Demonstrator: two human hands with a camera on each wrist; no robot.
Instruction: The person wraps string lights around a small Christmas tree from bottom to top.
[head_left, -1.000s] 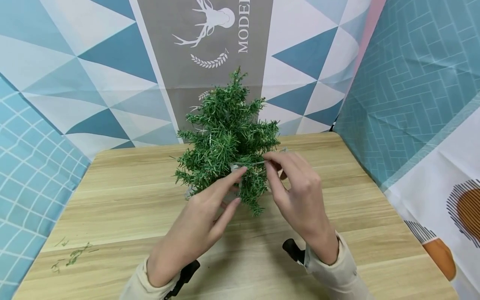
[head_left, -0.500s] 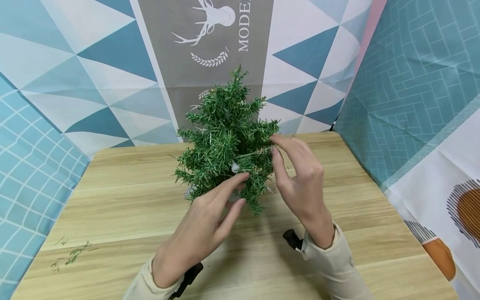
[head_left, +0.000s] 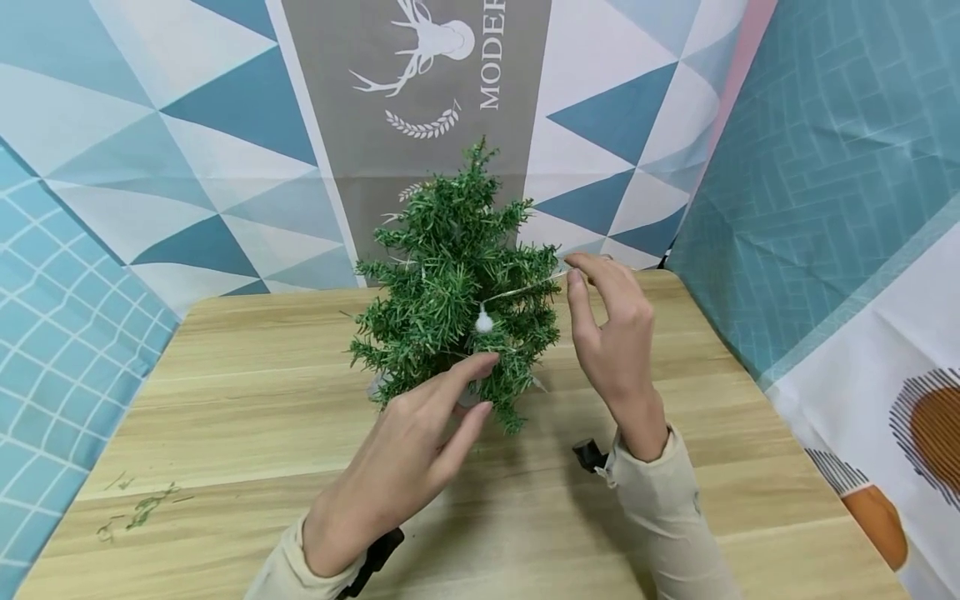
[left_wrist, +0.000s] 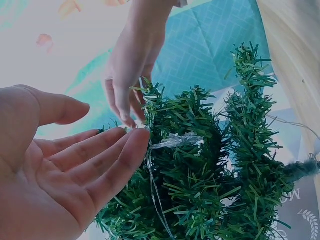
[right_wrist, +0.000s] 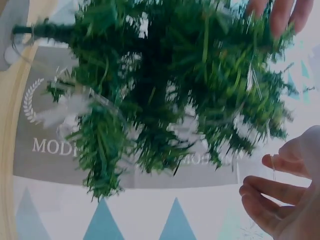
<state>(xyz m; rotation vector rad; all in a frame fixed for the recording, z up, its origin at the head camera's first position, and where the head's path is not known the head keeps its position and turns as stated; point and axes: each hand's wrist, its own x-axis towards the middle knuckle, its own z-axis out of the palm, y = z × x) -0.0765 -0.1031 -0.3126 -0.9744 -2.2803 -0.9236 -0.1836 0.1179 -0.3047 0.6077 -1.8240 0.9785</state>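
Note:
A small green artificial Christmas tree [head_left: 450,275] stands upright toward the back of the table. Thin clear wire from a string of fairy lights [head_left: 525,289] runs out of its branches to my right hand [head_left: 618,333], whose thumb and forefinger pinch it beside the tree. One white bulb [head_left: 483,320] hangs at the tree's front. My left hand [head_left: 408,442] is at the lower front branches with its fingers extended. In the left wrist view, its fingertips are right at two wire strands, next to a clear plastic-looking bulb [left_wrist: 175,141].
The wooden table [head_left: 247,400] carries several loose green needles [head_left: 150,507] at the front left. Patterned cloth [head_left: 607,108] hangs behind the tree, and more cloth [head_left: 832,183] closes off the sides. A dark wrist camera [head_left: 588,455] juts from the right sleeve.
My right hand has moved right and away from me, drawing the wire out past the tree's side. The white bulb now shows more fully. My left hand has barely shifted.

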